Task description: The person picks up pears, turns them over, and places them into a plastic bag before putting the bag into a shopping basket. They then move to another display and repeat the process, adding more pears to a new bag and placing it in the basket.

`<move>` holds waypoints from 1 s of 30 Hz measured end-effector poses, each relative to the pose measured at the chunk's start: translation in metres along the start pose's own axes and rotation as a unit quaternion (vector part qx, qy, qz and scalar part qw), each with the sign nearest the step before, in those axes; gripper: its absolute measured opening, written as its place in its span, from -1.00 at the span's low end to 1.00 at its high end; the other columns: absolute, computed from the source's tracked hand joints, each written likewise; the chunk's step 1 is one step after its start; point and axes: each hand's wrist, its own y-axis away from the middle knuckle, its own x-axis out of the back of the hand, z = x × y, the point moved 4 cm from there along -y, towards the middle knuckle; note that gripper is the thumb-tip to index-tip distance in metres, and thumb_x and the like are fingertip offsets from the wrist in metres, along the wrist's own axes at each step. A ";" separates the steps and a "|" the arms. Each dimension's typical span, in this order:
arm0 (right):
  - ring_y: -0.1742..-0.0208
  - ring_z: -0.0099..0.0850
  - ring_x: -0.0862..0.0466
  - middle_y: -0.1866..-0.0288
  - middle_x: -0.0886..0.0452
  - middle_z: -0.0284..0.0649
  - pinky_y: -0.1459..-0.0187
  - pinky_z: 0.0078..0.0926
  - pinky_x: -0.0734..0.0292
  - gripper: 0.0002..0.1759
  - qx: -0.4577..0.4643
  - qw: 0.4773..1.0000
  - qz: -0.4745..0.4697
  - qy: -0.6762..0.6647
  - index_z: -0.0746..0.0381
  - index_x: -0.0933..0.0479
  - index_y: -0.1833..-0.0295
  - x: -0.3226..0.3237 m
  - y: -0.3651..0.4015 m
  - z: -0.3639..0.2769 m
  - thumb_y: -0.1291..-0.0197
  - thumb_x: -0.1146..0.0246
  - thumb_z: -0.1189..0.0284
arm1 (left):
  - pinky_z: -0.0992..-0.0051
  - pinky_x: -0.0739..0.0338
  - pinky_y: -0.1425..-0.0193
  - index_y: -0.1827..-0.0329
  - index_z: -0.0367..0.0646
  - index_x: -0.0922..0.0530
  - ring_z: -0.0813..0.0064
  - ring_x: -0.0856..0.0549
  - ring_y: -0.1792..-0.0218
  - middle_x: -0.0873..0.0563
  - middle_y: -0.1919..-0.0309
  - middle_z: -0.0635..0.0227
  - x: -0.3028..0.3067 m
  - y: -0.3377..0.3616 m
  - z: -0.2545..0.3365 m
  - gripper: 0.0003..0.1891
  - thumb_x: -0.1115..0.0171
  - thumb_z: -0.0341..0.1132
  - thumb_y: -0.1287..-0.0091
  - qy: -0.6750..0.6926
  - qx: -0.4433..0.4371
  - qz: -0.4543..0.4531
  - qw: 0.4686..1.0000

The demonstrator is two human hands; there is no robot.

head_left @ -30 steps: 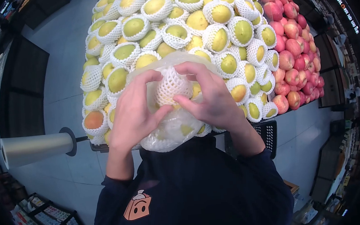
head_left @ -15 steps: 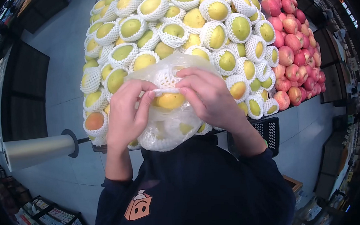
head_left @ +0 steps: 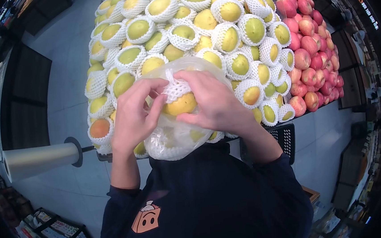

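A yellow mango (head_left: 182,105) sits over a clear plastic bag (head_left: 170,143), its far part covered by a white foam net (head_left: 177,89). My right hand (head_left: 213,100) grips the mango from the right, thumb at its near side and fingers on the net at the far side. My left hand (head_left: 138,112) is closed at the left edge of the net, thumb and fingers pinching it against the fruit. Pale shapes of other netted fruit show blurred through the bag, under and near the held mango.
Netted yellow-green mangoes (head_left: 138,29) are piled on the stand ahead. Red apples (head_left: 308,47) lie heaped to the right. A roll of plastic bags (head_left: 41,160) sticks out at the left, and a black perforated crate (head_left: 286,140) is below the stand's right side.
The foam net has moved away from me up the mango, uncovering more yellow skin. My right hand has shifted from pinching the net's edge to gripping the fruit's right side.
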 end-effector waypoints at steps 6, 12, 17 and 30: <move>-0.23 -0.07 -0.58 -0.20 -0.55 0.06 -0.23 -0.24 -0.50 -0.01 -0.013 0.999 0.010 0.028 0.29 -0.30 -0.45 0.005 -0.004 0.000 0.17 -0.56 0.35 | 0.48 -0.61 0.14 -0.50 -0.12 -0.34 0.44 -0.70 -0.07 -0.73 -0.08 0.31 0.009 0.007 0.008 -0.14 -0.48 -0.52 -0.04 0.013 0.011 -0.047 0.999; -0.39 -0.28 -0.51 -0.34 -0.46 -0.08 -0.40 -0.29 -0.39 0.10 -0.145 0.903 0.067 -0.399 0.23 -0.18 -0.51 0.028 0.002 0.001 0.21 -0.59 0.49 | 0.37 -0.62 0.02 -0.49 -0.10 -0.34 0.27 -0.67 -0.14 -0.67 -0.15 0.22 0.009 0.009 0.009 -0.14 -0.50 -0.51 -0.04 0.024 0.033 -0.034 0.999; -0.47 -0.34 -0.40 -0.43 -0.34 -0.18 -0.46 -0.28 -0.34 0.23 -0.147 0.785 0.069 -0.598 0.20 -0.02 -0.57 0.019 0.008 0.007 0.22 -0.61 0.55 | 0.39 -0.60 -0.01 -0.27 -0.15 -0.51 0.34 -0.67 -0.10 -0.67 -0.10 0.25 0.016 0.008 0.019 -0.35 -0.54 -0.46 -0.05 0.134 -0.005 0.042 0.990; -0.42 -0.31 -0.48 -0.35 -0.47 -0.06 -0.44 -0.30 -0.35 0.27 -0.046 0.815 0.054 -0.575 0.24 0.02 -0.57 0.011 0.023 0.007 0.24 -0.63 0.48 | 0.49 -0.45 -0.10 -0.02 -0.24 -0.55 0.60 -0.61 0.07 -0.70 0.07 0.28 0.003 0.022 0.017 -0.86 -0.13 -0.39 -0.51 0.572 0.102 0.076 0.810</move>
